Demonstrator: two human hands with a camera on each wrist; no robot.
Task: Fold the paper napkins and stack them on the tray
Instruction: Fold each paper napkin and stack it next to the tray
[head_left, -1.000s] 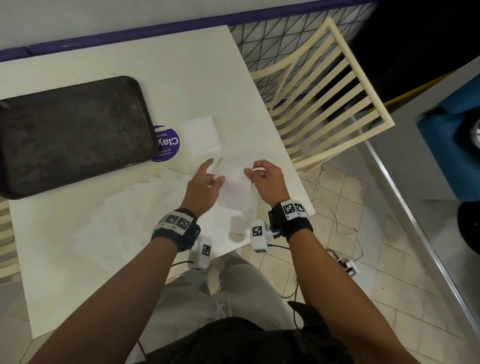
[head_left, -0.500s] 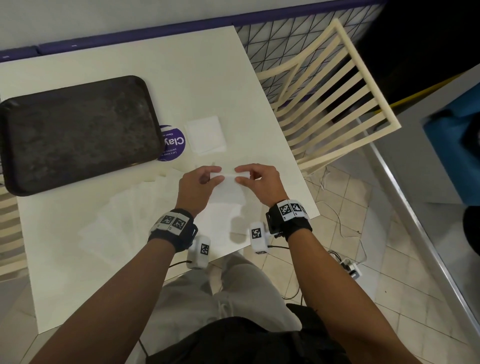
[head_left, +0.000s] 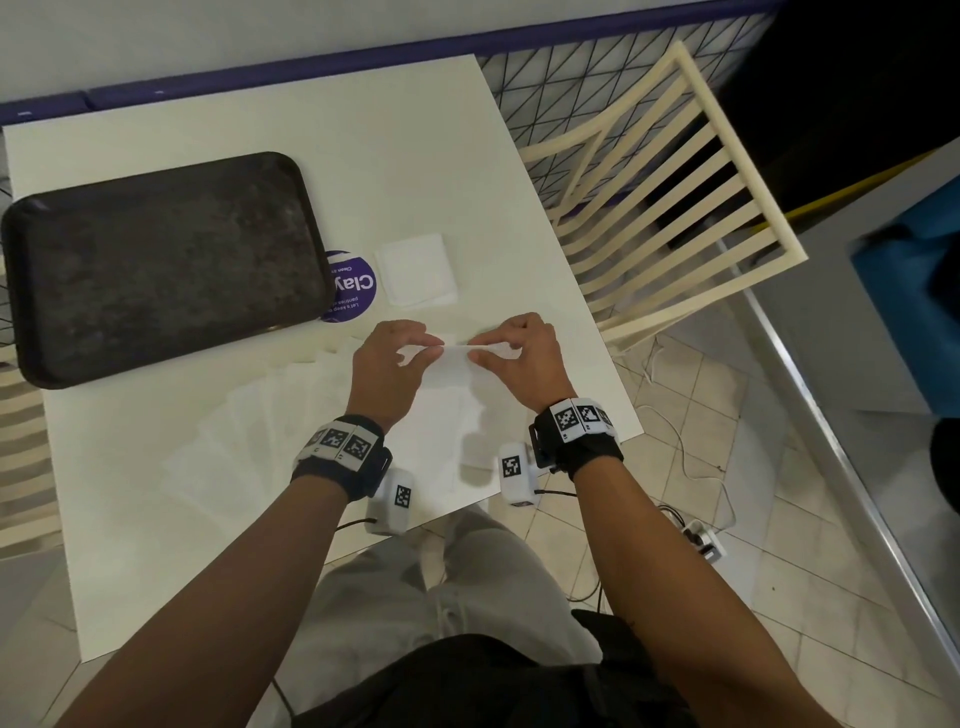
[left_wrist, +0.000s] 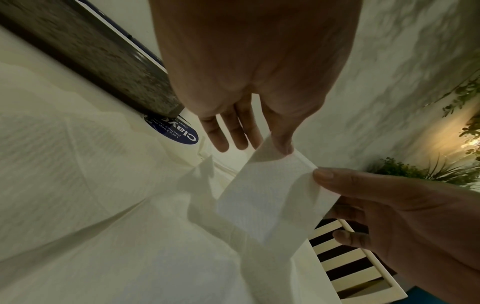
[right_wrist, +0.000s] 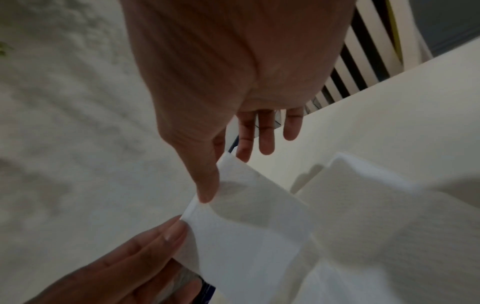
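Note:
Both hands hold one white paper napkin (head_left: 456, 358) lifted above the table near its right edge. My left hand (head_left: 400, 353) pinches its upper left corner between thumb and fingers; my right hand (head_left: 511, 349) pinches the upper right corner. The napkin (left_wrist: 272, 197) hangs between the two pinches, also seen as the napkin (right_wrist: 249, 222) in the right wrist view. A fan of unfolded napkins (head_left: 249, 431) lies spread on the table under my left wrist. One folded napkin (head_left: 415, 270) lies flat beyond my hands. The dark tray (head_left: 156, 265) sits at the left with nothing on it.
A round purple sticker (head_left: 353, 288) shows on the white table (head_left: 363, 156) between tray and folded napkin. A cream slatted chair (head_left: 675, 208) stands right of the table. Cables and a power strip (head_left: 701, 540) lie on the tiled floor.
The hands came together from spread positions on the napkin and now both pinch its top edge, lifted off the table; the view has shifted slightly.

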